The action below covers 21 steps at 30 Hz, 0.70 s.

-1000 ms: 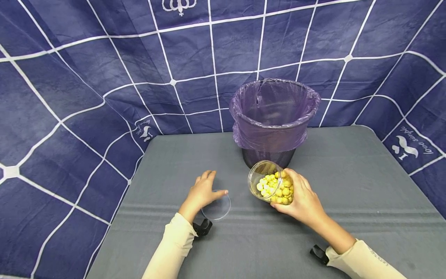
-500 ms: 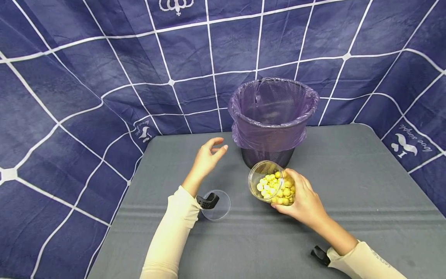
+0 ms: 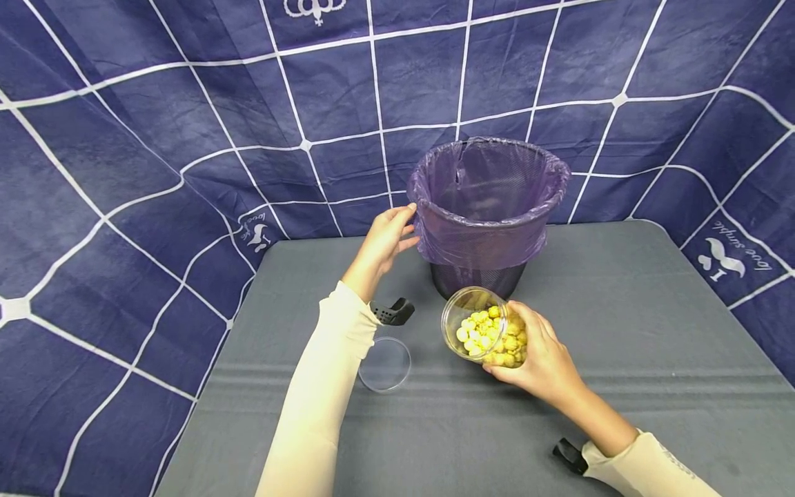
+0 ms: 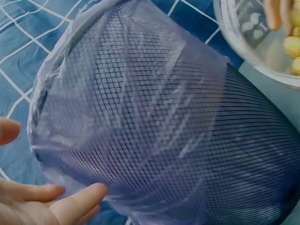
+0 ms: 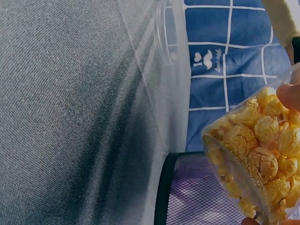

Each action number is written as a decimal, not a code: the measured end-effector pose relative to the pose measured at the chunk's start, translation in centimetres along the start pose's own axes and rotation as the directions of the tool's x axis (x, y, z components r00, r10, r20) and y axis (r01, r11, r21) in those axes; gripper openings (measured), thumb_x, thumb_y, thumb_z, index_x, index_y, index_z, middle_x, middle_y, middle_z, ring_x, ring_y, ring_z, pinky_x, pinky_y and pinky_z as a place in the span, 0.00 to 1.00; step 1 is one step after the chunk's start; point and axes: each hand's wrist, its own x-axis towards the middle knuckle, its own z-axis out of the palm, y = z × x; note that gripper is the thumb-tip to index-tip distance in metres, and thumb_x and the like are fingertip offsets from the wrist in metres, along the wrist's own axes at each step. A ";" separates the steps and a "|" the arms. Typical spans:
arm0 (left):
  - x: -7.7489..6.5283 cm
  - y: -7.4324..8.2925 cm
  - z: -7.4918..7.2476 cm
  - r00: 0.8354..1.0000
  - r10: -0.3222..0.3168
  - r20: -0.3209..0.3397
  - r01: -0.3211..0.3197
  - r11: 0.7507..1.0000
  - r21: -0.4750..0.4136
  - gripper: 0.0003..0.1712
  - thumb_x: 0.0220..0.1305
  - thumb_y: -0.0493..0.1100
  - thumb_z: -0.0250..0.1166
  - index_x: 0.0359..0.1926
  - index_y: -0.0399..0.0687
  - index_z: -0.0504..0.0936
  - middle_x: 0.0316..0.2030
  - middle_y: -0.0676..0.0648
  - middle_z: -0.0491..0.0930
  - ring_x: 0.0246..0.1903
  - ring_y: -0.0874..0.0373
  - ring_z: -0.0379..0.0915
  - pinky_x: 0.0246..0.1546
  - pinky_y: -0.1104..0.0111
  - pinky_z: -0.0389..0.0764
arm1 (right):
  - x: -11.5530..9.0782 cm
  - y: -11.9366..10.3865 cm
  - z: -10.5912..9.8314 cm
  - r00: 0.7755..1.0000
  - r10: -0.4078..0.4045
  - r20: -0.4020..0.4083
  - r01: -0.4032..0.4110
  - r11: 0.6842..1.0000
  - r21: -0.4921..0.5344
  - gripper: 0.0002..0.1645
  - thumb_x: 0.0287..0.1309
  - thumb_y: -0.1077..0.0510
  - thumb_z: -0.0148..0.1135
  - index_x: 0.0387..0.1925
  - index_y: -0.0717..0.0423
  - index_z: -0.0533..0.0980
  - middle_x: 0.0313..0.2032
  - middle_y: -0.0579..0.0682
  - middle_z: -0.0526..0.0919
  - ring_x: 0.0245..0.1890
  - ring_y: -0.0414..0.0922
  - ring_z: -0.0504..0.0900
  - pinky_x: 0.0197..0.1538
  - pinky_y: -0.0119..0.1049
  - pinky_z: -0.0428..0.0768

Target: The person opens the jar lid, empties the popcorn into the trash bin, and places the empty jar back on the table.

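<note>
Blue cloth with white grid lines encloses the scene at the back and both sides. Next in extent, a grey table meets the cloth along its far edge; a broad stretch of its surface runs from the bin to the right-hand side. The mesh bin stands upright near that far edge, its purple liner folded over the rim, its wide mouth facing up. The left hand lies beside the liner's left side, fingers loosely extended, thumb well apart from them, holding nothing; whether a fingertip touches the liner cannot be told. The right hand curls round a clear jar, tilted just in front of the bin, its uncovered mouth turned left; contact with the table is unclear. A transparent round lid lies flat on the table, with a gap between it and the jar. Smallest, yellow popcorn balls lie inside the jar, the foremost close to its lower rim.
</note>
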 end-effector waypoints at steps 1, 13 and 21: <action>0.2 0.3 0.2 1.000 -0.012 -0.008 0.012 1.000 0.001 0.31 0.65 0.45 0.53 0.61 0.29 0.58 0.60 0.37 0.59 0.58 0.40 0.57 0.47 0.59 0.72 | 0.0 0.0 0.0 1.000 -0.002 -0.001 0.002 1.000 0.000 0.62 0.16 0.46 0.78 0.60 0.56 0.60 0.53 0.56 0.69 0.53 0.54 0.66 0.39 0.55 0.74; 1.4 1.2 1.6 0.997 -0.063 0.040 0.060 0.996 0.064 0.26 0.66 0.46 0.52 0.56 0.28 0.65 0.52 0.36 0.69 0.53 0.42 0.66 0.38 0.61 0.78 | 0.2 0.1 -1.5 1.000 -0.006 -0.004 0.006 1.000 0.012 0.62 0.14 0.48 0.79 0.59 0.57 0.60 0.53 0.56 0.69 0.52 0.55 0.67 0.39 0.56 0.73; 1.5 1.1 1.5 0.997 -0.061 0.051 0.059 0.998 0.038 0.27 0.65 0.45 0.53 0.57 0.27 0.64 0.53 0.36 0.69 0.53 0.42 0.65 0.39 0.60 0.77 | 0.8 -0.8 -4.5 1.000 -0.007 -0.011 0.008 0.999 0.040 0.67 0.13 0.47 0.80 0.62 0.58 0.57 0.53 0.59 0.68 0.48 0.56 0.69 0.39 0.51 0.71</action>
